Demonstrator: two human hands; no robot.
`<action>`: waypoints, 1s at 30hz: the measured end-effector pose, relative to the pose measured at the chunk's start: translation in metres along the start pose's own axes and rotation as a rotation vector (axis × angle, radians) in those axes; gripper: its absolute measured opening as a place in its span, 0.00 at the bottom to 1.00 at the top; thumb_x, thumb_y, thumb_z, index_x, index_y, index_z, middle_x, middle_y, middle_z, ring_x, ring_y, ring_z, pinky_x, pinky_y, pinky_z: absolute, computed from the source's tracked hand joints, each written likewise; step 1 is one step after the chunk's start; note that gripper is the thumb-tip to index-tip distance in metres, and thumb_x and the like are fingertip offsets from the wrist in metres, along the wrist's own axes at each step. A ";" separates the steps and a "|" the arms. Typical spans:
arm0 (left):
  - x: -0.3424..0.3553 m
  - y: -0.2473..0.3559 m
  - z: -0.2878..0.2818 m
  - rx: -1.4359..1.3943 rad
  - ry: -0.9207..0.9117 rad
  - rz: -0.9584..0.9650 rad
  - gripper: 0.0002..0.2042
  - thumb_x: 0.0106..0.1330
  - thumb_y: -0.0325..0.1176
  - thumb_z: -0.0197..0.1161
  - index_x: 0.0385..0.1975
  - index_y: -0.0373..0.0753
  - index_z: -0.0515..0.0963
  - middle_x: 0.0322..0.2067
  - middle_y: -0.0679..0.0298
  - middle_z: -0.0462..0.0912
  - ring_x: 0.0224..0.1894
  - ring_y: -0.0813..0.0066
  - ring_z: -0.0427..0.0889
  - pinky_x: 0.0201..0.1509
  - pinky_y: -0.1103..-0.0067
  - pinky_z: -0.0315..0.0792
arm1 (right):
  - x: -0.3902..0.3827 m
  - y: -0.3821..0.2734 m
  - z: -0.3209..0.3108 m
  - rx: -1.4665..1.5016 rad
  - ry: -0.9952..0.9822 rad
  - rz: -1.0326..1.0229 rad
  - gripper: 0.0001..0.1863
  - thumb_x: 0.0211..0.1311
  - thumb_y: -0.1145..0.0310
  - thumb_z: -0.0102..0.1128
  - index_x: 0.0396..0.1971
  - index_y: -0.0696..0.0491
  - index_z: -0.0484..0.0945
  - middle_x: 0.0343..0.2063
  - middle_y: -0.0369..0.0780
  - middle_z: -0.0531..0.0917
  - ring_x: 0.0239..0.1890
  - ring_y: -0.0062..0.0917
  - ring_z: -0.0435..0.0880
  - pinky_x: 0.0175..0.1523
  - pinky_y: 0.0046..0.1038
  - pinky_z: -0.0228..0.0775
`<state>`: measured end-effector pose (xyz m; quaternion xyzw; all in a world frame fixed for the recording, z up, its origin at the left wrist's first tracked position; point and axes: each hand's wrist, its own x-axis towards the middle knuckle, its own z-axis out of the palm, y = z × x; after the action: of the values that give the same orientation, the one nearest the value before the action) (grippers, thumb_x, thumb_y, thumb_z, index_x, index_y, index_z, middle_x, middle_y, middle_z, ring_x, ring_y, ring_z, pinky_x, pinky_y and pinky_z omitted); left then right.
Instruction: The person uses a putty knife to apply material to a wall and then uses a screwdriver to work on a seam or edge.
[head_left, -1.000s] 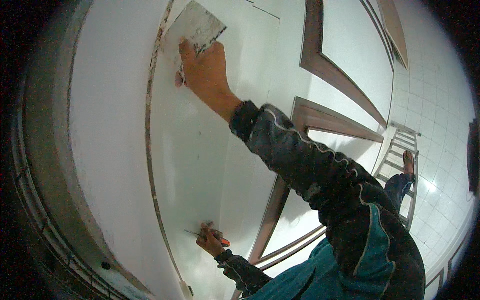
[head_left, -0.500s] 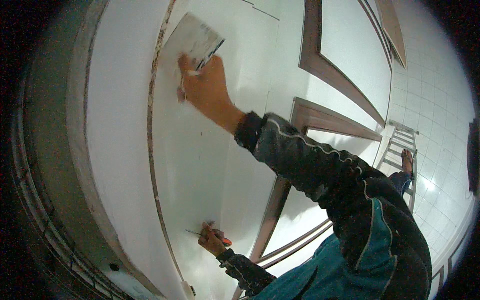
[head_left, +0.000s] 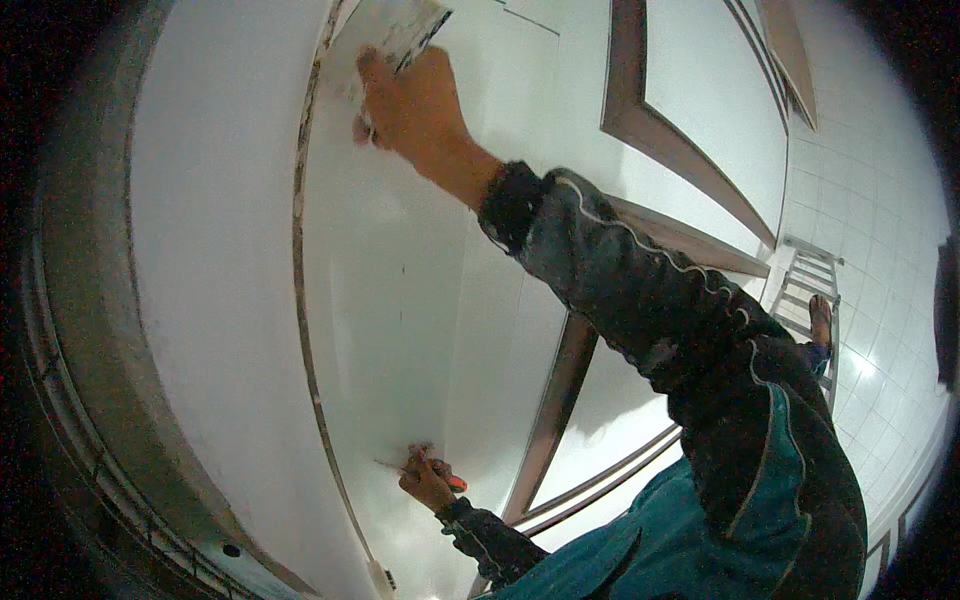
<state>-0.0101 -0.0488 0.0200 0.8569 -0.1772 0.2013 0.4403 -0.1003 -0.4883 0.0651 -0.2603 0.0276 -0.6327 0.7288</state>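
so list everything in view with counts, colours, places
Flat blade: one, whitish, top
Hand tool: one, orange handle, lower centre
Wall surface: one, white, centre
Frames: at least two, brown, right of centre
Ladder: one, silver, right
Tiles: many, white, far right
Board: one, tan, upper right
Garment: one, teal, lower right
Sleeves: two, dark, right and bottom
Foot: one, on ladder
Right hand: one, bare, on the blade
Left hand: one, bare, on the tool

White tiled floor, brown door frames
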 end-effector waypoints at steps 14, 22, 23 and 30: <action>0.003 -0.017 -0.011 -0.053 -0.029 0.124 0.18 0.65 0.42 0.59 0.18 0.35 0.75 0.07 0.70 0.65 0.07 0.84 0.61 0.09 0.84 0.52 | 0.061 0.019 0.005 -0.607 0.070 -0.371 0.13 0.57 0.65 0.57 0.26 0.62 0.73 0.13 0.42 0.77 0.15 0.31 0.79 0.28 0.33 0.72; 0.003 -0.012 -0.016 -0.034 -0.073 0.102 0.19 0.63 0.42 0.62 0.15 0.37 0.70 0.07 0.69 0.65 0.06 0.83 0.59 0.08 0.82 0.52 | 0.071 0.020 -0.022 -0.228 0.088 -0.257 0.14 0.60 0.71 0.52 0.17 0.64 0.69 0.14 0.44 0.76 0.11 0.30 0.77 0.12 0.26 0.63; 0.002 -0.013 -0.017 -0.024 -0.070 0.029 0.15 0.62 0.42 0.63 0.21 0.37 0.74 0.09 0.70 0.67 0.08 0.84 0.61 0.10 0.83 0.54 | 0.081 0.019 -0.024 -0.068 0.122 -0.253 0.14 0.60 0.71 0.52 0.18 0.65 0.70 0.14 0.45 0.76 0.11 0.30 0.76 0.12 0.26 0.63; 0.008 -0.021 -0.017 -0.037 -0.022 0.024 0.15 0.62 0.40 0.63 0.21 0.33 0.77 0.07 0.68 0.66 0.06 0.82 0.60 0.09 0.82 0.55 | 0.083 -0.002 -0.022 0.045 0.114 -0.135 0.13 0.59 0.70 0.52 0.23 0.67 0.70 0.15 0.44 0.77 0.10 0.29 0.76 0.11 0.27 0.63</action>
<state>0.0037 -0.0243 0.0183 0.8485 -0.1961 0.1937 0.4517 -0.0944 -0.5738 0.0707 -0.2087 0.0370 -0.6947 0.6873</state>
